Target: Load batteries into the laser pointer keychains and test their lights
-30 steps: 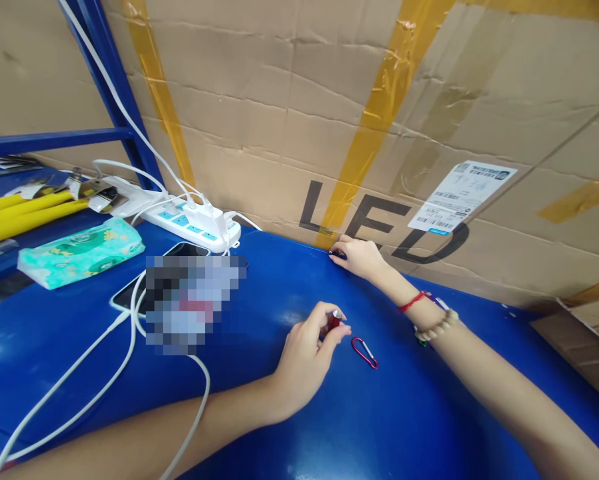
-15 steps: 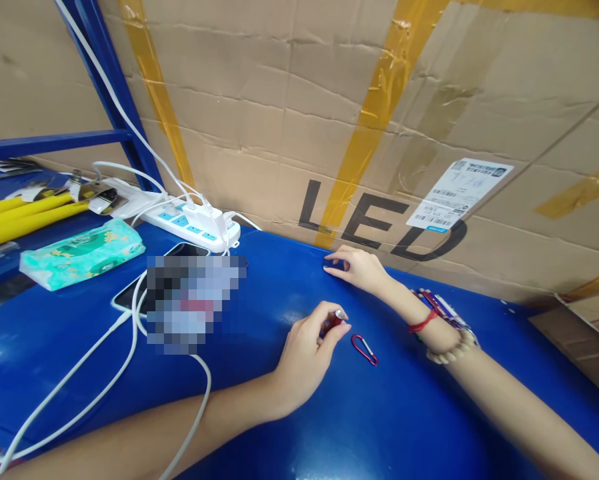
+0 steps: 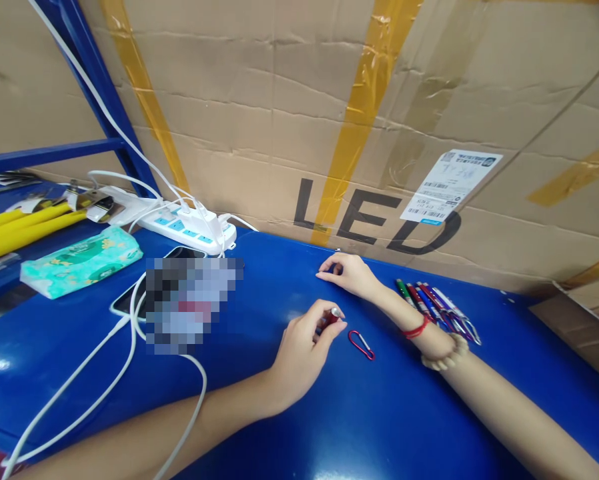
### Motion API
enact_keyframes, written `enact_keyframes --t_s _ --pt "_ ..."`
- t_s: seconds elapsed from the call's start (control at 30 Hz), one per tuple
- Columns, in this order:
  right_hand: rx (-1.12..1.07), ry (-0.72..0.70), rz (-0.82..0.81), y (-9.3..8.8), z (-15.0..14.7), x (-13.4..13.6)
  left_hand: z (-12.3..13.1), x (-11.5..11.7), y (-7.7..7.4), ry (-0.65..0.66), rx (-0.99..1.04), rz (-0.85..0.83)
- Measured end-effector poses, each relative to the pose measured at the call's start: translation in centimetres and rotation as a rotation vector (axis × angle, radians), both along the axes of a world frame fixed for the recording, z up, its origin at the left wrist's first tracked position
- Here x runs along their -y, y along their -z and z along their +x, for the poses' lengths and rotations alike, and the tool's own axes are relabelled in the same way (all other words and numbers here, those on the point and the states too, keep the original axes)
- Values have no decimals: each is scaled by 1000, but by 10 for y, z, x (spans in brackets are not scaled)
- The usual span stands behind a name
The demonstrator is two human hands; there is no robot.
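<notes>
My left hand (image 3: 304, 347) is closed around a small red metal cylinder (image 3: 332, 316) with a silver end pointing up; most of it is hidden by my fingers. Just right of that hand, a red carabiner (image 3: 361, 345) with a silver gate lies on the blue table (image 3: 359, 413). Farther back, my right hand (image 3: 349, 275) hovers near the table's rear edge, thumb and forefinger brought together. Whatever is between those fingertips, if anything, is too small to tell. Beside my right forearm lie several slim coloured cylinders (image 3: 424, 300) with carabiners on them, in a row.
A large cardboard box (image 3: 259, 133) stands behind the table. At left are a white power strip (image 3: 189, 230), a green tissue pack (image 3: 82, 260), phones partly behind a blurred patch, and loose white cables (image 3: 129, 360). Yellow rods (image 3: 34, 227) lie beyond the tissue pack.
My right hand's thumb and forefinger have come together, and the hand sits slightly lower. My left hand still holds the red cylinder. More of the coloured row shows as the view shifts.
</notes>
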State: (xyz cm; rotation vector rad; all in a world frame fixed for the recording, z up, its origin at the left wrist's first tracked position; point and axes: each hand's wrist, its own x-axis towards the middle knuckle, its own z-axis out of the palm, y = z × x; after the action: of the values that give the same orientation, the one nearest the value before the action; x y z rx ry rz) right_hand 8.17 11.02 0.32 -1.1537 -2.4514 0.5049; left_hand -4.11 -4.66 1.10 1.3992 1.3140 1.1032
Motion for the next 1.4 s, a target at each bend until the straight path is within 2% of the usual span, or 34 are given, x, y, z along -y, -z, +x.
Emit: enact_keyframes --t_s 0.17,0.3,0.37,0.4,0.47,0.53,0.83,1.0,1.13,1.3,1.4 --pt "16 -56 -86 -10 11 15 0 -2 -3 -20 1 -31" --pt "-16 -171 -216 -30 15 31 -2 -6 -4 -54 18 -31" --pt "-154 -205 -337 -44 12 41 -3 -9 -5 -79 20 -9" --pt "-270 -171 -370 -50 11 47 -4 -9 -5 -91 15 7" --pt "-443 -128 -371 -60 7 57 -6 -10 -5 -106 -1 41" --pt "-496 -123 -318 -66 4 65 -7 -10 -5 -112 -13 61" --pt "-407 -274 -157 -58 4 63 -9 -11 -7 -163 6 61" --pt "-390 -345 -115 -61 3 64 -8 -11 -5 -169 28 44" --pt "-376 -366 -123 -65 4 65 -7 -9 -6 -171 10 54" --pt "-311 -410 -245 -69 8 67 -6 -10 -4 -174 11 31" --pt "-243 -411 -254 -69 11 60 -6 -12 -3 -164 2 5"
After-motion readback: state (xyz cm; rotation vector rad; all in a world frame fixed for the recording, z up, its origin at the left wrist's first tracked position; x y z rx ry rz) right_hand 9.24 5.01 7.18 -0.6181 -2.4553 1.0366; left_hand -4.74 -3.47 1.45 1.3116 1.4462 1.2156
